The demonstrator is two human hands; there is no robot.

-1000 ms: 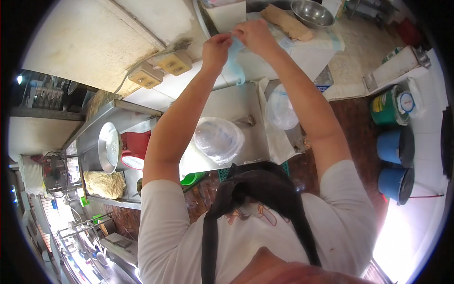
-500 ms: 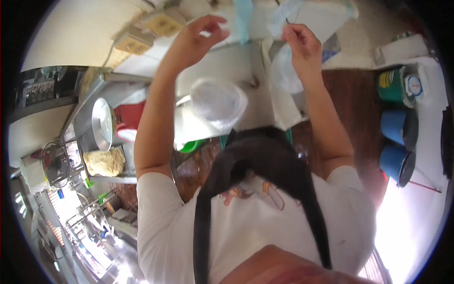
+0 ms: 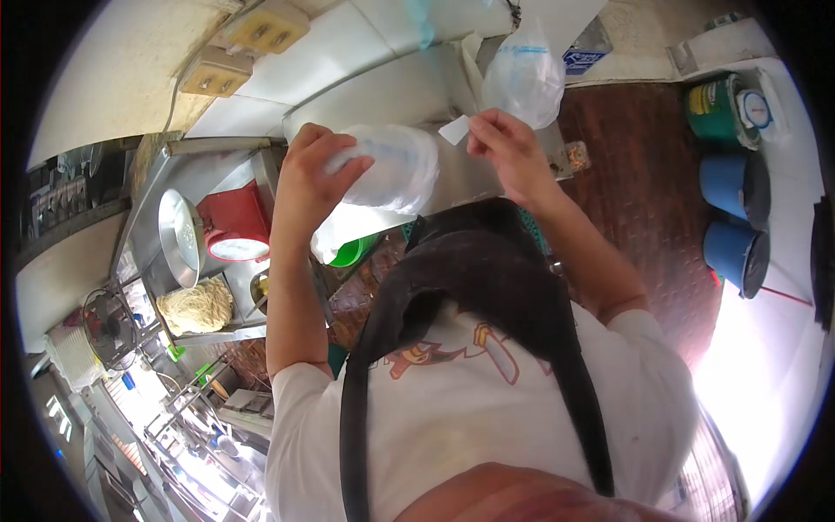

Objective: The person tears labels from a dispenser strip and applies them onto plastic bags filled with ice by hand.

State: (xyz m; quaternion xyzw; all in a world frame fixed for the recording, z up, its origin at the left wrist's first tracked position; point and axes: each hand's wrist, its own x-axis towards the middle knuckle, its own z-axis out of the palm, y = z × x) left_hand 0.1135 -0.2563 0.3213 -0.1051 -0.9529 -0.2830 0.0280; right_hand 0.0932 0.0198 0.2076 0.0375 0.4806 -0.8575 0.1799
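Note:
Between the thumb and fingers of my right hand (image 3: pixel 515 158) is a small white slip (image 3: pixel 454 130), paper or tape; I cannot tell which. My left hand (image 3: pixel 315 178) has its thumb and fingers apart at the left side of a clear plastic bag (image 3: pixel 396 170). That bag looks full and rounded, and its contents are unclear. Whether the left fingertips touch it is hard to see. Another clear plastic bag (image 3: pixel 524 83) with blue print hangs beyond my right hand. Both bags are at the pale metal counter (image 3: pixel 348 103).
Left of me, a red scale (image 3: pixel 235 222) with a metal pan (image 3: pixel 181 237) stands near a pile of pale noodles (image 3: pixel 196 306). Below the counter edge is a green basin (image 3: pixel 352 250). Blue buckets (image 3: pixel 731 252) and a green tin (image 3: pixel 718 113) line the right wall.
Both hands have come down and nearer to me. My left hand is now beside the rounded bag, and the white slip now shows clearly in my right fingers.

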